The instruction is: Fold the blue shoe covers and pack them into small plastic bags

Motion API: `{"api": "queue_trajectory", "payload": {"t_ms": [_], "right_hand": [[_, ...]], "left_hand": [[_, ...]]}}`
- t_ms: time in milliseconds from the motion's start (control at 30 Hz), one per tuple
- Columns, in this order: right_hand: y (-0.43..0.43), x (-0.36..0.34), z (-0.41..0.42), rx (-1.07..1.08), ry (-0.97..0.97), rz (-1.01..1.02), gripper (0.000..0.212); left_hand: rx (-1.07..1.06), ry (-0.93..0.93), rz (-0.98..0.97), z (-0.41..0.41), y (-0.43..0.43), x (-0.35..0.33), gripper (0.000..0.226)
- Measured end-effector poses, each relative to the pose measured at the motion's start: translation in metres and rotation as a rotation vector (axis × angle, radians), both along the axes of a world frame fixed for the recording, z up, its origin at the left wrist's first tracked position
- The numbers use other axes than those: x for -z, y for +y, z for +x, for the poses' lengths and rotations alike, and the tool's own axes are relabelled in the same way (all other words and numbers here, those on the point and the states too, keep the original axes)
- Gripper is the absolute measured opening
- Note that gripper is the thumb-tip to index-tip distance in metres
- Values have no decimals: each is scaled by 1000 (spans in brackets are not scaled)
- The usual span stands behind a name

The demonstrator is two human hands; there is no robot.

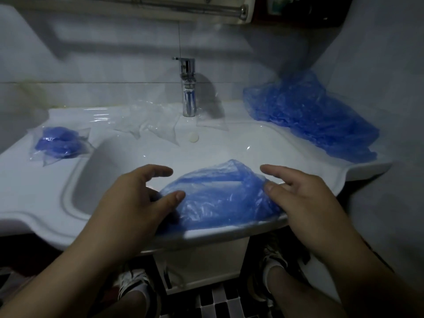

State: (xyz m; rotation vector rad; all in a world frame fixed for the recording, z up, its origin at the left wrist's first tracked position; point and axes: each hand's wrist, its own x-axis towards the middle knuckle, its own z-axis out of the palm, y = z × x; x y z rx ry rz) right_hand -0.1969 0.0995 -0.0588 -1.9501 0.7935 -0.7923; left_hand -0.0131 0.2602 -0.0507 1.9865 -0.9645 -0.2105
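Head view: one blue shoe cover is being touched at both ends on the front rim of a glossy white sink.
Its thin, crinkled, translucent film is being flanked by the left hand and right hand, fingers spread and loosely straight, thumbs laid against the film's edges. A rumpled heap of covers is being stored rear right, a filled clear bag left, limp empty bags beside the chrome faucet.

Translucent blue is seen on the shoe cover at lower centre, and repeated in the pile of shoe covers at upper right. Deeper blue is shown through the clear packed bag at left. The basin is white, the tap chrome; floor tiles are patterned black and white.
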Motion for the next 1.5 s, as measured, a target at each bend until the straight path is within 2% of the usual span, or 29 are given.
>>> {"api": "queue_trajectory", "payload": {"t_ms": [100,267,333,433,500,567,600,667,733,800,933,967,1033,1067,1133,1167,1200,1233,1267,1333,1400,1500], "right_hand": [[1,4,6,83,64,-64,35],[3,6,14,148,168,-200,42],[5,4,15,175,203,-243,41],[5,2,16,208,245,-292,38],[4,2,16,215,270,-299,37],[3,2,17,214,289,-311,37],[3,2,17,211,299,-318,37],[2,1,17,203,310,-325,36],[1,1,18,188,298,-308,36],[-1,0,18,161,279,-291,35],[-7,-5,14,109,229,-180,32],[-7,-8,11,124,201,-192,33],[0,-17,3,182,148,-395,44],[10,-24,2,157,132,-511,46],[36,-31,11,-78,164,-643,46],[46,-27,18,-231,203,-700,47],[54,-20,27,-362,257,-742,51],[58,-12,35,-446,327,-746,55],[57,-4,41,-482,393,-701,61],[47,2,43,-464,490,-594,71],[37,1,39,-410,538,-597,78],[33,3,36,-317,581,-687,75]], "left_hand": [[-38,-89,73,-1,-2,2,41],[-118,-222,121,8,-2,8,76],[-114,-241,139,10,0,9,82],[-142,-151,14,15,5,6,72],[-174,-281,-131,8,7,4,59],[-78,-479,-199,-11,4,0,39],[6,-534,-170,-22,1,1,34],[136,-589,25,-41,-7,12,57],[169,-698,242,-46,-14,26,78],[183,-696,370,-46,-16,31,85],[241,-664,480,-51,-16,24,93],[277,-687,502,-53,-17,22,96],[294,-766,466,-51,-18,26,95],[273,-769,449,-53,-20,25,91],[244,-737,454,-51,-25,32,70],[214,-663,361,-47,-28,40,51],[177,-607,181,-43,-28,49,38],[179,-560,60,-41,-30,56,33],[205,-558,70,-42,-29,61,31],[276,-621,232,-40,-27,56,48],[316,-654,324,-43,-22,42,64],[267,-644,385,-41,-20,38,66]]}}
